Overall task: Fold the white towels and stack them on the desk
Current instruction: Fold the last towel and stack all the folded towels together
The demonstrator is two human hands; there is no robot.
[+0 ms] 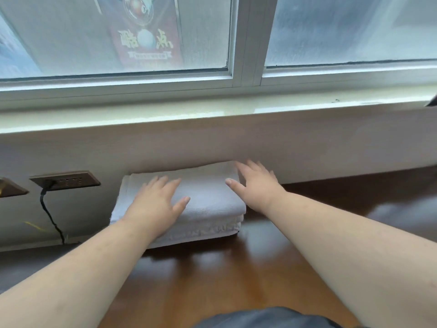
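A stack of folded white towels (208, 209) lies on the brown wooden desk (212, 275), pushed against the white wall under the window. My left hand (157, 204) lies flat on top of the stack's left half, fingers spread. At the stack's right end, my right hand (257, 185) is open with straight fingers; its palm is beside the edge and its fingertips reach toward the wall. Neither hand grips anything.
A wall socket plate (65, 180) with a black cable (50, 216) plugged in sits left of the towels. A second plate (10, 188) shows at the far left. A white windowsill (212, 110) juts out above, below frosted window panes.
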